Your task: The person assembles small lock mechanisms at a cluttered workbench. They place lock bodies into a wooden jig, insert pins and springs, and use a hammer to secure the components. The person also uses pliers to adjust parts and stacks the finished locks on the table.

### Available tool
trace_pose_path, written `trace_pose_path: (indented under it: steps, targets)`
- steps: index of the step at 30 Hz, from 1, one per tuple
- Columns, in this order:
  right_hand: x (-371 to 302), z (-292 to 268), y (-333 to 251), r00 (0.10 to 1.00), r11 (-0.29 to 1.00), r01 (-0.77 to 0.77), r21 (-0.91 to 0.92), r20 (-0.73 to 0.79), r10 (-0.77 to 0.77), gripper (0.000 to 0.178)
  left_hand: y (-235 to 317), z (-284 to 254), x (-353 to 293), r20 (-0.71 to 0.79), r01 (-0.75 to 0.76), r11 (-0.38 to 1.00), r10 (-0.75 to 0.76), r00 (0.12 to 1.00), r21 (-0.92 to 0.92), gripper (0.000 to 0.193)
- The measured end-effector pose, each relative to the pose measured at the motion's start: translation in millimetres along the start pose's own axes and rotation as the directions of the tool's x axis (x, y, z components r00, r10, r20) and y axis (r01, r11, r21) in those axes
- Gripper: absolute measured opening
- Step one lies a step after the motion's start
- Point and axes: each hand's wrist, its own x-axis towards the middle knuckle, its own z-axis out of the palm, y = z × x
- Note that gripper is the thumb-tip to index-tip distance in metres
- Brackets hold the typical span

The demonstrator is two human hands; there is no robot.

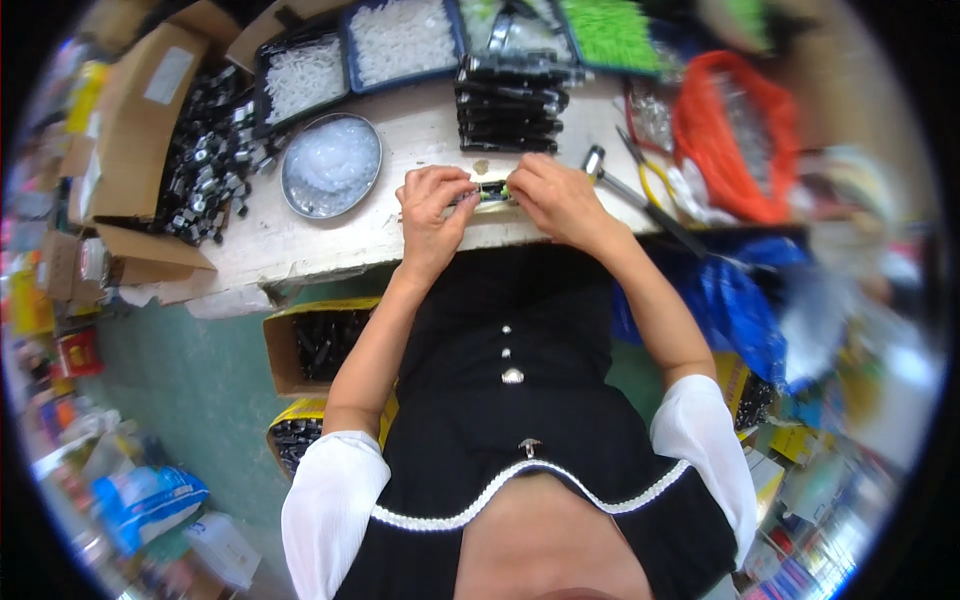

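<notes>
Small dark-and-green piece [491,190] lay between left hand [435,212] and right hand [560,198], long axis left-right; fingers of both clamped on opposite ends; neither hand nearer.

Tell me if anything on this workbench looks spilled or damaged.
Loose black-and-silver parts lie strewn in an untidy heap beside the cardboard box, possibly spilled. The workbench has a ragged front edge at left.
</notes>
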Motion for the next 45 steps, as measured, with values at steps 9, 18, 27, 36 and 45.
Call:
trace_pose_path:
  steps: [9, 18, 27, 36, 45]
  targets:
    - [22.6, 6.8, -1.1, 0.979, 0.992, 0.086, -0.094, 0.192, -0.066, 0.013, -11.3, 13.4, -2.8, 0.021, -0.043, 0.997, 0.041, 0.999, 0.064, 0.009]
    - [39.9, 5.9, -3.7, 0.923, 0.985, 0.128, -0.115, 0.378, -0.075, 0.018, -11.5, 16.4, -4.1, 0.007, -0.051, 0.997, 0.05, 0.999, 0.051, 0.012]
    - [30.9, 11.2, 2.8, 0.97, 1.0, 0.016, -0.017, 0.244, -0.011, 0.016, -13.5, 16.0, -3.5, 0.034, -0.06, 0.996, 0.058, 0.998, 0.072, 0.012]
    - [-26.1, -92.3, 52.2, 0.961, 0.974, -0.227, 0.016, -0.156, 0.227, 0.011, -8.5, 16.3, 1.2, 0.097, -0.011, 0.981, -0.008, 0.995, 0.193, 0.017]
    - [-198.4, -252.8, 153.1, 0.709, 0.472, -0.695, -0.542, -0.625, 0.327, 0.024, -6.9, 12.9, 7.7, 0.22, -0.065, 0.966, 0.009, 0.976, 0.25, 0.014]
